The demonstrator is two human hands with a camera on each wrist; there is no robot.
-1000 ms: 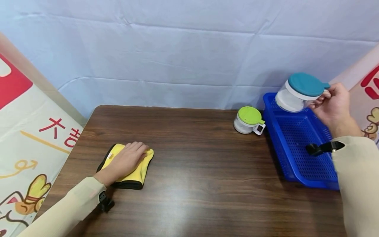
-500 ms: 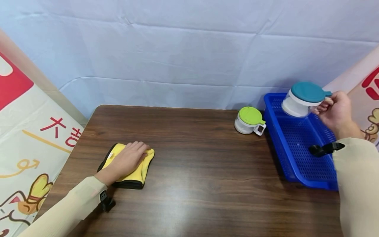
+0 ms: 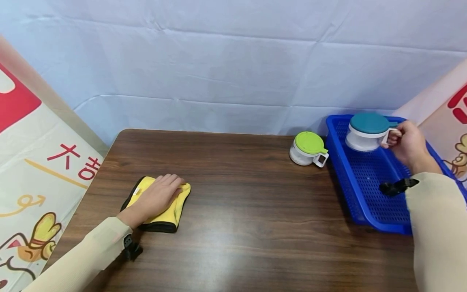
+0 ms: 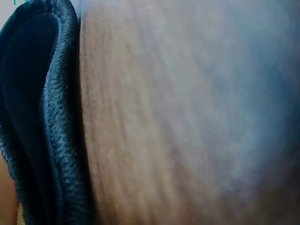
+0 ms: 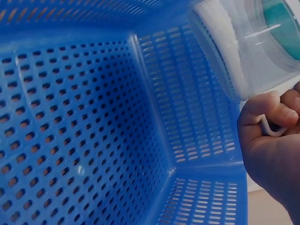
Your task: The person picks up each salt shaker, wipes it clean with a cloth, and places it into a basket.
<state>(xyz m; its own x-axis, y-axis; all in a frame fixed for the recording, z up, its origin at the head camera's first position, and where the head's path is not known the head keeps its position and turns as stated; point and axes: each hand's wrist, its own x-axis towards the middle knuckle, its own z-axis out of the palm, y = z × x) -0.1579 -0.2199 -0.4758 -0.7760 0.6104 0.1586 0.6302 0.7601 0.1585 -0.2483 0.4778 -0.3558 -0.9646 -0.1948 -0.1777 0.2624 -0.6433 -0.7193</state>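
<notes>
My right hand grips the white handle of a clear seasoning jar with a teal lid. The jar is over the far end of a blue plastic basket, and a white, grainy layer shows at its bottom in the right wrist view, where curled fingers wrap the handle. On the left, my left hand rests flat on a folded yellow cloth with black edging. In the left wrist view only the cloth's dark edge shows, beside the table surface.
A second seasoning jar, with a lime-green lid and white handle, stands on the brown wooden table just left of the basket. A pale cloth backdrop hangs behind the table, and printed panels stand at both sides.
The right hand has lowered the teal-lidded jar toward the inside of the basket, bringing it slightly left in the last half second. The left hand has stayed on the yellow cloth.
</notes>
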